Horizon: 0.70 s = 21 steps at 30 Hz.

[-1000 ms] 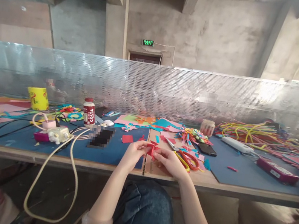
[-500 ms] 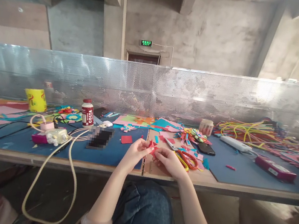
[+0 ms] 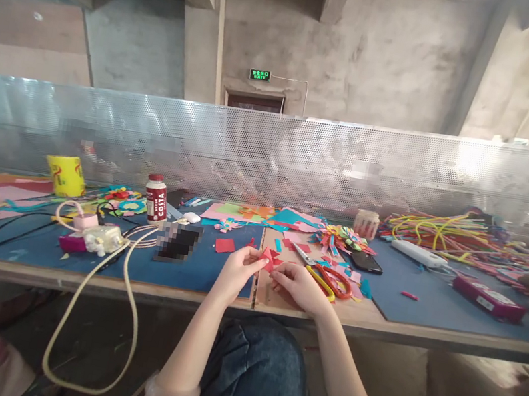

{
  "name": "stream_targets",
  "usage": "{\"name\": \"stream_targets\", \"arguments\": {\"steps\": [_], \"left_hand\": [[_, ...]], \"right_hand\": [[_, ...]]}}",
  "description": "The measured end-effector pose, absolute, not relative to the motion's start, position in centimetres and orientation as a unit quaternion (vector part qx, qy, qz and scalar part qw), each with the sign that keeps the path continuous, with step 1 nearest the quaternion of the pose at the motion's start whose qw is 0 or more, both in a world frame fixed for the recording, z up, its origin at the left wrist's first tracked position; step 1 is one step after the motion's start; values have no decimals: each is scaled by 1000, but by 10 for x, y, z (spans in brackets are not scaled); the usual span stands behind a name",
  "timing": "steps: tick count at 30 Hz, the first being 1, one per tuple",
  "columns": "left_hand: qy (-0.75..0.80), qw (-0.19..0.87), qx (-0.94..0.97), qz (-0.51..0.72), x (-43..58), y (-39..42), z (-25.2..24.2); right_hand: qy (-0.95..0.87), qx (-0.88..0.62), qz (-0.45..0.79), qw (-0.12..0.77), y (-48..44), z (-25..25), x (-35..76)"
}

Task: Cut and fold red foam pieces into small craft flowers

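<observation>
Between my hands is a small folded piece of red paper [image 3: 268,259], just above the table's front part. My left hand [image 3: 241,271] pinches it from the left with thumb and fingers. From the right, my right hand [image 3: 299,285] has its fingers closed at the paper's edge; the fingertips are partly hidden. Right beside my right hand lie scissors [image 3: 342,284] with orange and yellow handles, blades pointing up and left. A flat red paper square [image 3: 225,245] rests on the blue mat left of my hands.
To the left stand a bottle [image 3: 156,200], a power strip [image 3: 98,240] with a looping cable, and a yellow roll [image 3: 66,176]. Paper flowers [image 3: 343,238], a phone [image 3: 366,262] and a purple box [image 3: 488,298] lie right. Co-workers' hands show at both sides.
My hands stay nearly in place around the red paper, which has turned slightly. At the far right, a co-worker's hand has come further into view over the paper pieces.
</observation>
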<state>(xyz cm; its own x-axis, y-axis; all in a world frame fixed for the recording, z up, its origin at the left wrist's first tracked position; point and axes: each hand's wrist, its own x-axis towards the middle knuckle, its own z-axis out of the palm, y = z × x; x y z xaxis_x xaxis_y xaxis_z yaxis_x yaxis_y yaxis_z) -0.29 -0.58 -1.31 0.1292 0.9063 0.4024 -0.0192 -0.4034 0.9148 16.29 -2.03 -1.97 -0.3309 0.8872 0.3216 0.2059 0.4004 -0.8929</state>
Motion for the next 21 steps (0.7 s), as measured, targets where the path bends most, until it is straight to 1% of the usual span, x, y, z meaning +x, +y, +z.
{"name": "stream_targets", "arguments": {"steps": [5, 11, 15, 21], "left_hand": [[357, 412, 631, 552, -3, -7, -12], [355, 428, 648, 521, -3, -10, -9], [349, 433, 654, 513, -2, -10, -8], [343, 430, 662, 509, -2, -11, -8]], "right_hand": [[-731, -386, 368, 426, -23, -16, 163], [-713, -399, 318, 480, -25, -12, 162], [-695, -392, 336, 500, -26, -12, 162], [-690, -387, 355, 499, -27, -11, 162]]}}
